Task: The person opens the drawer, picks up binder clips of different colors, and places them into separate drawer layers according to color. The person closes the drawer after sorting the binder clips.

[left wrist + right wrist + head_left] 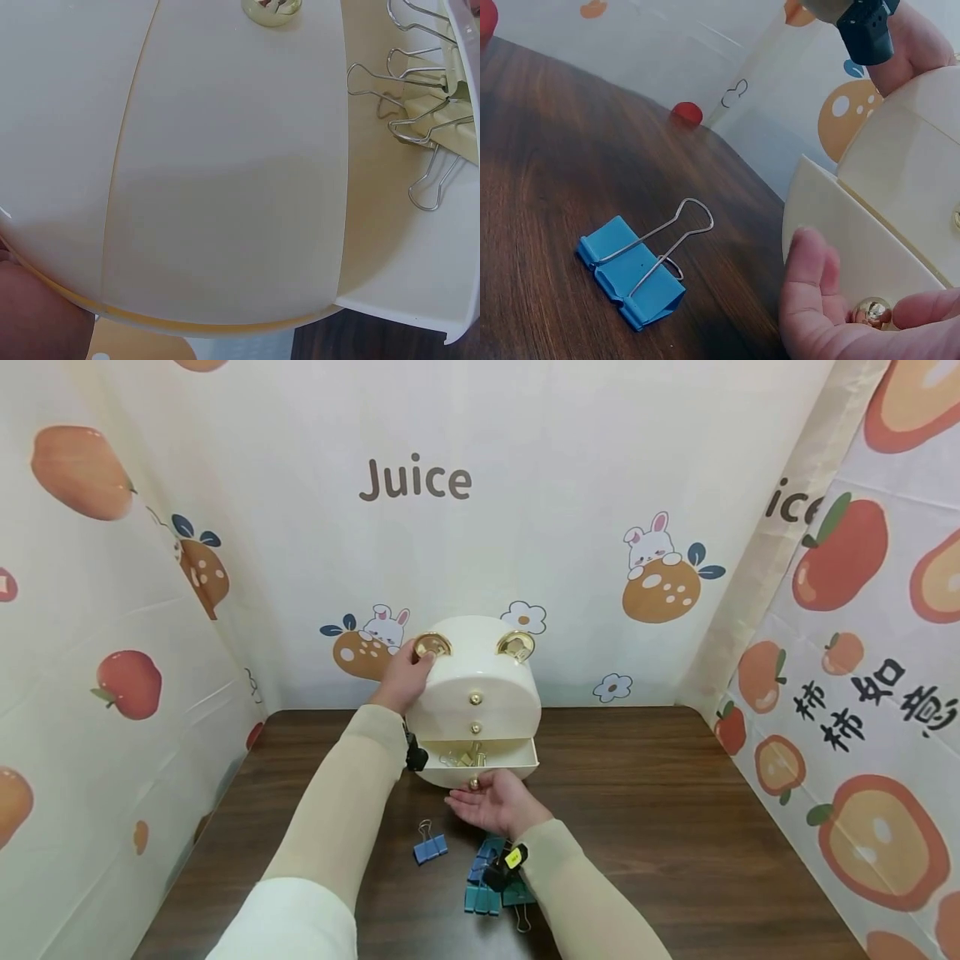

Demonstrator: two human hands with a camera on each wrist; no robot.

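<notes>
A small cream drawer box with a rounded top and two gold ears stands at the table's back. My left hand holds its upper left side by the gold ear; some of the fingers are hidden. The bottom drawer is pulled out, and inside lie several pale yellow binder clips with wire handles. In front, my right hand has its palm turned up and pinches the drawer's gold knob between thumb and fingers.
A blue binder clip lies on the dark wooden table, left of my right hand. Several blue and teal binder clips lie together near my right wrist, partly covered by it. A printed cloth hangs behind and at both sides.
</notes>
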